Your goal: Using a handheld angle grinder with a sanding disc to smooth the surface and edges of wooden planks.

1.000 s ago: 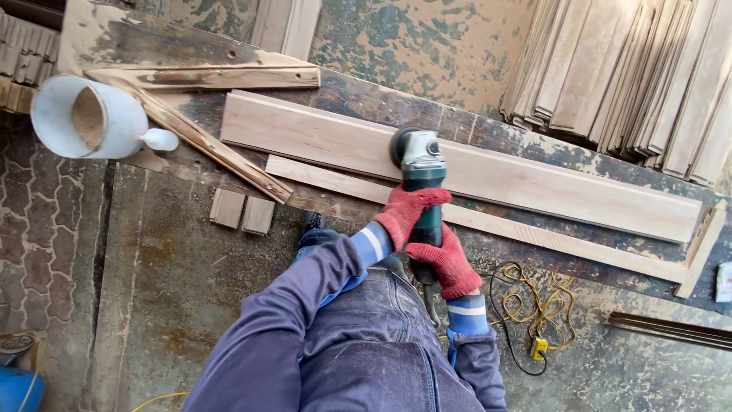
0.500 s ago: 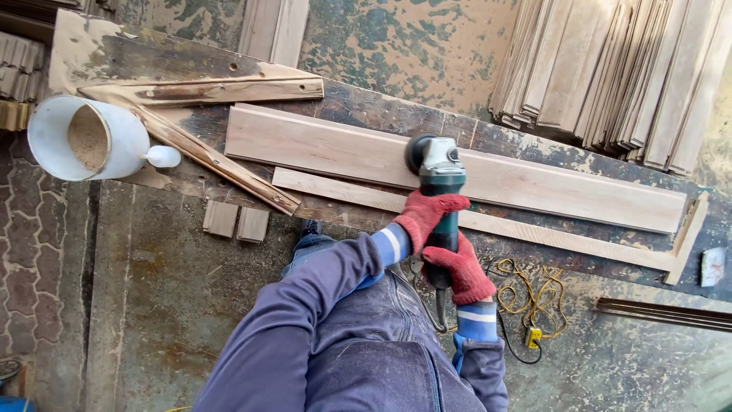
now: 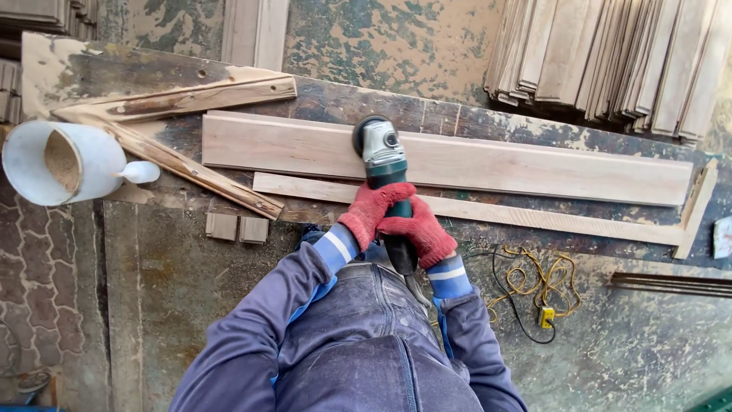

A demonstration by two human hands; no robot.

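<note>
angle grinder point(image 3: 383, 156) with a green body and grey head sits with its disc flat on the wide plank point(image 3: 488, 164), near the plank's left third. my left hand point(image 3: 369, 211) in a red glove is wrapped around the body just behind the head, and my right hand point(image 3: 418, 233), also red-gloved, is closed around the rear grip; both are clenched on the tool. i judge it a dense, stiff tool that will tug sideways when spinning, so this two-handed grip on body and tail looks the right hold. the plank looks rigid and light, lying loose, with a narrow strip point(image 3: 488, 214) just beside its near edge. the workbench point(image 3: 366, 99) is worn, dust-caked board with flaking paint. a white bucket point(image 3: 61, 164) of sawdust sits at the left end, stacked slats point(image 3: 610, 61) lean at upper right, and a yellow cord point(image 3: 534, 286) lies tangled on the stained floor point(image 3: 168, 290)
</note>
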